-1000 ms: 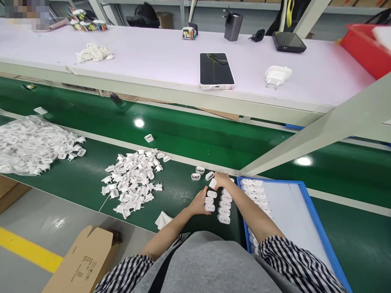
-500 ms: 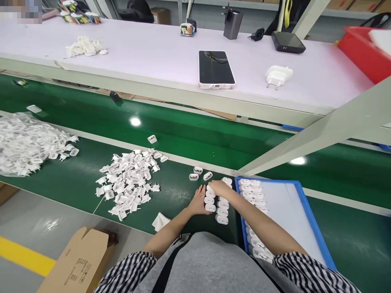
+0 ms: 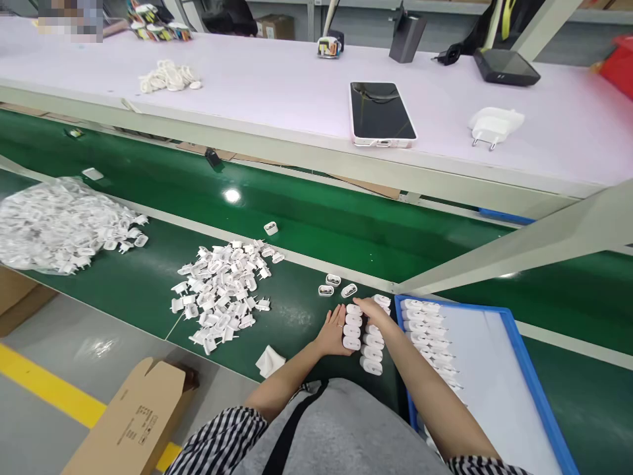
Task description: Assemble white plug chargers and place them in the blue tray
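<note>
Two short rows of white charger plugs lie side by side on the green belt just in front of me. My left hand rests flat against the left side of these rows, fingers stretched out. My right hand lies over the top of the rows, fingers extended and touching the plugs. Three loose plugs sit just beyond my hands. A blue tray to the right holds a column of the same plugs along its left side.
A loose pile of white plugs lies to the left on the belt, a bigger heap in clear plastic farther left. A phone and a white adapter lie on the pale shelf beyond. A cardboard box stands on the floor.
My right hand has set down the plug it held over the rows and now lies on them with open fingers. My left hand stays against the rows. The view has shifted slightly.
</note>
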`<move>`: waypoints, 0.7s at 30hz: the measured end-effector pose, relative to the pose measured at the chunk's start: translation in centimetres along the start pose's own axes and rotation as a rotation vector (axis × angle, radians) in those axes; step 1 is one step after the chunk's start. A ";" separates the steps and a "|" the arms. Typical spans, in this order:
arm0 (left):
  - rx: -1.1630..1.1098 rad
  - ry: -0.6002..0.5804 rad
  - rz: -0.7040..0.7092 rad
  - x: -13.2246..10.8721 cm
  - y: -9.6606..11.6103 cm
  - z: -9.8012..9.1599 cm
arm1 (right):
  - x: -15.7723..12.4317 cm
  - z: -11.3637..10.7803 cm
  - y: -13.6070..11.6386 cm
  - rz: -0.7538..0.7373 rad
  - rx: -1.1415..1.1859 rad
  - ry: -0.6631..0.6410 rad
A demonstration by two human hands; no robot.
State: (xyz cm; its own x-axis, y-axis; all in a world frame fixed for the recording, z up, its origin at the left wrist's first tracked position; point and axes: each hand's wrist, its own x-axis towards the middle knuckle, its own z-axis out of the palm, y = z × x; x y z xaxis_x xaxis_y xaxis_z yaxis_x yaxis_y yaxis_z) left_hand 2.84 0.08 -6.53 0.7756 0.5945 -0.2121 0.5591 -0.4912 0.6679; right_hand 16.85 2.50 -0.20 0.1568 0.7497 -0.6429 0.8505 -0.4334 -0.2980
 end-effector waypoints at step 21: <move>0.333 0.103 0.297 1.2 5.2 -6.4 | -9.8 -4.0 -1.1 0.111 1.494 0.187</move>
State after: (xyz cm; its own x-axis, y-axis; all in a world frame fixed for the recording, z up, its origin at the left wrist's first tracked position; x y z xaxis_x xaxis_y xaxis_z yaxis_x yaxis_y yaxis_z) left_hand 4.80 2.27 1.27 0.8929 0.4487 0.0375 0.3935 -0.8180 0.4196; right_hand 16.44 -2.36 9.26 0.3416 0.6811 -0.6476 -0.4295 -0.4998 -0.7521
